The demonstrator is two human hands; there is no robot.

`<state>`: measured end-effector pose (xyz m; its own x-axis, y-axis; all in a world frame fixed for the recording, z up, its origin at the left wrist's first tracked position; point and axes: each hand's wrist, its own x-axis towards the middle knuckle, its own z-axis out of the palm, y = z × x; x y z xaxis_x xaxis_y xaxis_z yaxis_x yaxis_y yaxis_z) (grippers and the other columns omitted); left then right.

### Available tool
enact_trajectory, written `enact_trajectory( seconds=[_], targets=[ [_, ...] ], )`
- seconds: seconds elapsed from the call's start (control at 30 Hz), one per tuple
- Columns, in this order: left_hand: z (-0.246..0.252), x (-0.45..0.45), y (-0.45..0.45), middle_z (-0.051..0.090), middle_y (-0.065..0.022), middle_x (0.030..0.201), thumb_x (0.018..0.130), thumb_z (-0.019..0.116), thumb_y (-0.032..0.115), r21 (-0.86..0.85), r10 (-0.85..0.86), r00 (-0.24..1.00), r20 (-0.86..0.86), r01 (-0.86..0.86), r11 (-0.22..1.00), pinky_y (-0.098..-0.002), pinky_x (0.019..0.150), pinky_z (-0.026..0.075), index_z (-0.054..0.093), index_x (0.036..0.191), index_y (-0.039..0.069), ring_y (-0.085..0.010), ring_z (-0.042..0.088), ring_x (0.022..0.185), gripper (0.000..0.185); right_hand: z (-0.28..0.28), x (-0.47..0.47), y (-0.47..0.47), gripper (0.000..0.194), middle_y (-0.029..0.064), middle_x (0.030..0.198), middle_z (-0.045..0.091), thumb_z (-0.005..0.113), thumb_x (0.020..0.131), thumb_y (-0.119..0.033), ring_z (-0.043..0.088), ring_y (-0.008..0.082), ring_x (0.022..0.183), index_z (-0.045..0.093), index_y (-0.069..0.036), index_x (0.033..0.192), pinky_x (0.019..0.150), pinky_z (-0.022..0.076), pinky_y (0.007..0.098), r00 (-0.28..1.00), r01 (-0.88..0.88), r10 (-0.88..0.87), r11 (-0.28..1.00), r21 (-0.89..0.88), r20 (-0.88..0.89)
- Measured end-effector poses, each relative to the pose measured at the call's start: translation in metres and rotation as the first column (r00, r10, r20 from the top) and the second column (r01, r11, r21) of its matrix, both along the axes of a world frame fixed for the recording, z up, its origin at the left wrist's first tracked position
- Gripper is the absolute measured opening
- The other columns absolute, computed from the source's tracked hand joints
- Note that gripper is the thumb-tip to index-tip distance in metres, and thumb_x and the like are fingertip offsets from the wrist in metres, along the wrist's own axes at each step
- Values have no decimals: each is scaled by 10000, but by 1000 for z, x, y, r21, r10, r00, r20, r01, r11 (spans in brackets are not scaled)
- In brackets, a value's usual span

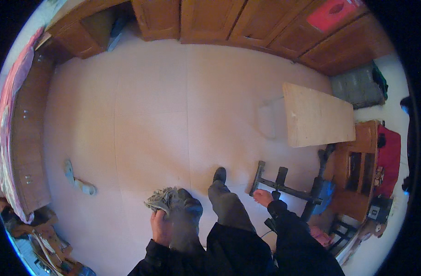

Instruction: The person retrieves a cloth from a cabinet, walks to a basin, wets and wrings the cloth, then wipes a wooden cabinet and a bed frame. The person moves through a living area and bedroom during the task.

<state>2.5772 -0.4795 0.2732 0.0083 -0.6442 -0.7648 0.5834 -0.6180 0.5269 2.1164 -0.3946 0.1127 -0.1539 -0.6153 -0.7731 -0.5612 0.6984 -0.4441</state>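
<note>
My left hand (160,227) grips a crumpled grey cloth (163,200) beside my left leg, low in the head view. My right hand (264,198) is out to the right, its fingers bent, close to a black metal frame (286,189) that looks like exercise equipment; whether it touches or grips the frame cannot be told. My dark shoe (219,175) rests on the pale tiled floor between the two hands.
A light wooden table (319,115) stands at the right, beside wooden cabinets (357,165). Wooden cupboards (210,20) line the far side. A pair of slippers (88,188) lies on the floor at the left, near a bed's wooden side (29,138). Boxes and clutter (46,234) fill the lower left.
</note>
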Motion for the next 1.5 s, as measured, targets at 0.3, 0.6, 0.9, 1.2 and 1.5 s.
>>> enact_trajectory(
  seconds=[0.3,0.6,0.9,1.2,1.5],
  targets=[
    [47,-27,-26,563,-101,1276,973,449,242,-27,-138,990,-29,137,990,-418,935,488,459,1351,38,-291,586,1130,431,2,-25,12,245,45,790,610,562,939,-309,594,151,682,589,-66,933,593,496,291,839,494,-513,858,140,184],
    [89,-47,-33,555,-129,1295,958,453,177,27,-100,994,-41,102,994,-400,929,502,460,1338,-9,-268,583,1141,423,4,-71,-13,466,69,950,615,607,890,-500,615,181,737,531,-122,1153,607,528,333,303,953,-914,295,-71,270],
    [100,-40,-32,570,-127,1270,966,444,173,92,-82,997,-13,83,992,-399,930,497,475,1326,-4,-273,591,1118,403,2,-64,-47,287,-2,818,605,526,956,-420,534,134,642,584,-144,1006,576,463,285,246,928,-845,346,136,475],
    [103,-44,-49,595,-94,1219,966,448,237,39,-128,992,2,128,991,-376,874,518,483,1329,27,-248,611,1085,420,5,-37,-39,281,17,937,641,541,947,-388,594,152,773,590,-131,1049,639,525,317,244,933,-888,325,156,390],
    [98,-34,-40,615,-117,1185,937,472,168,54,-69,997,-43,71,996,-373,878,521,530,1265,10,-253,630,1031,368,-24,-39,-15,294,30,970,630,575,926,-416,608,184,814,544,-159,1066,662,537,361,3,992,-888,60,110,461]
  ],
)
